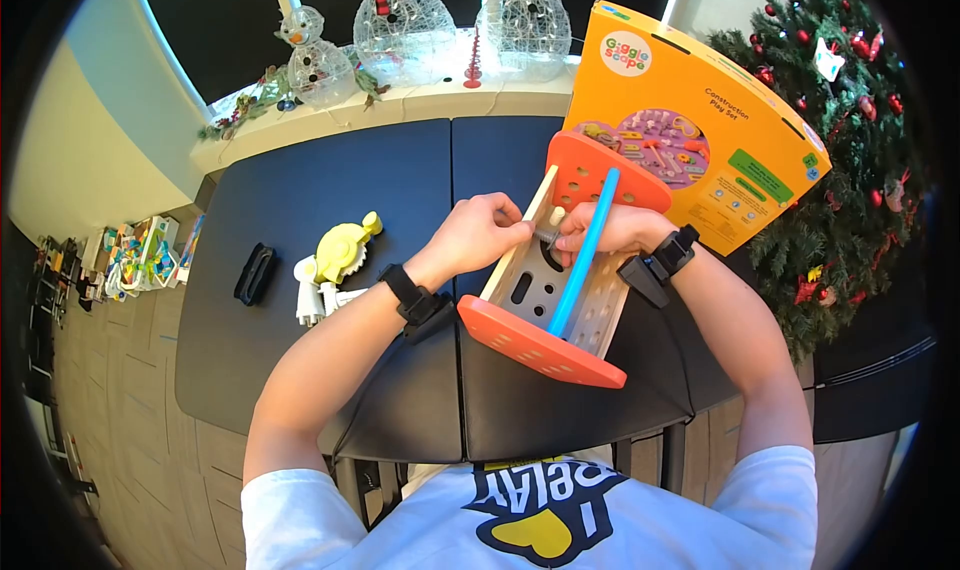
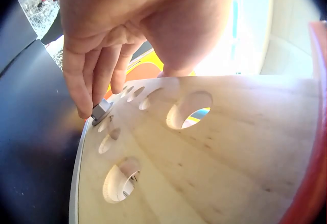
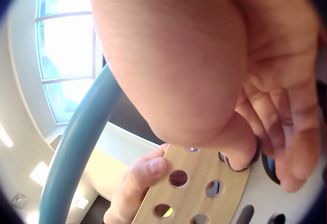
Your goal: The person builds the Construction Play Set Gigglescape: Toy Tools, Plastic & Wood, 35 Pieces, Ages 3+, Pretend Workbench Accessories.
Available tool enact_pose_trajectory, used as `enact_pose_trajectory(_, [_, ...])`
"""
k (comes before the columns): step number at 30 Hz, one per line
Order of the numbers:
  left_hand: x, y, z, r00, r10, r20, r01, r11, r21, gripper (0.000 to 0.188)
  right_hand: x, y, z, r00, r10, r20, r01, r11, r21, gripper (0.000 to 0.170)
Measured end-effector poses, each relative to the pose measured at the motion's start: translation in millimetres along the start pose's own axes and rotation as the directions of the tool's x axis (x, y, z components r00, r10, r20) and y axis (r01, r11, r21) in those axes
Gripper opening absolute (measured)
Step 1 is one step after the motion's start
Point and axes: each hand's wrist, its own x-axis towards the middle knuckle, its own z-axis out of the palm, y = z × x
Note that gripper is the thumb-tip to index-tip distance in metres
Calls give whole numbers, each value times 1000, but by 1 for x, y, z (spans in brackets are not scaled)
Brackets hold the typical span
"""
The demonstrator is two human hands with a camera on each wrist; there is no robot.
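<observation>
A toy toolbox has a pale wooden side panel [image 1: 519,238], orange end plates [image 1: 540,342] and a blue rod handle [image 1: 585,255]. From the panel's outer side my left hand [image 1: 478,236] reaches over its top edge; in the left wrist view its fingertips hold the grey bolt head [image 2: 102,110] against the perforated wood. My right hand [image 1: 612,230] is inside the box beneath the rod, its fingertips pinching a small grey piece [image 1: 546,237] by the panel. In the right wrist view the palm [image 3: 179,65] hides most of that grip, and my left thumb [image 3: 157,166] touches the panel.
A yellow and white toy [image 1: 342,253] and a black case [image 1: 257,274] lie on the dark table [image 1: 400,160] at the left. Behind the toolbox stands a large orange carton [image 1: 760,120], with a decorated tree [image 1: 850,240] to its right.
</observation>
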Motion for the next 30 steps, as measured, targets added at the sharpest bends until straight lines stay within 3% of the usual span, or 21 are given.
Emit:
enact_pose_trajectory(9, [0,-1,3,1000,19,-19,-19,1000,14,44,-10,-22,3,996,82,-41,-85,992,-96,34])
enact_pose_trajectory(12, [-2,2,2,1000,19,-14,-19,1000,16,46,2,6,2,999,4,-35,-1,996,87,30])
enact_pose_trajectory(15, [-2,3,4,1000,20,-17,-19,999,31,46,7,17,5,1000,-20,-9,22,916,401,30])
enact_pose_trajectory(18, [-2,6,4,1000,20,0,-20,999,50,45,13,28,2,999,-27,27,9,854,519,22])
enact_pose_trajectory(21, [-3,8,5,1000,10,-14,-9,999,54,44,2,6,12,983,137,-118,-36,786,617,11])
enact_pose_trajectory(24, [-3,5,7,999,34,-27,-32,998,58,44,4,13,11,983,108,-146,0,803,595,20])
enact_pose_trajectory(27, [-3,3,8,998,60,-30,-59,998,27,42,-1,5,13,963,121,-242,-6,905,425,26])
enact_pose_trajectory(30, [-2,4,8,998,58,-22,-57,998,36,41,-3,7,14,963,94,-252,19,909,416,21])
